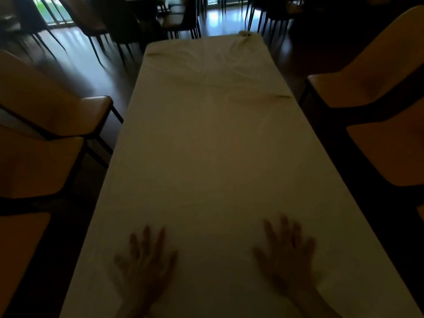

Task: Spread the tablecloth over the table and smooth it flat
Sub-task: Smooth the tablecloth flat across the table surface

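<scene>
The long rectangular table is hidden under the pale off-white fabric tablecloth, which covers the whole top and runs from under the fingers away to the far end. Padded orange-tan chairs with dark frames stand along both long sides, outward of each hand. Well beyond the fingertips the cloth is rumpled: creases fan across the far third, a ridge sits near the far right edge, and a bunched fold marks the far right corner.

The left hand and right hand lie palm-down on the near end, fingers spread apart, clamped on nothing. Between them the cloth looks flat.

The cloth looks light, soft and limp, likely to slide and wrinkle easily. Flat palms pressing outward should work nearby; the far creases probably need a pull at that bunched corner and the far hem.

The light is dim and both hands are blurred, so exact contact is uncertain. The wrists are cut off, and the overhang is hidden.
</scene>
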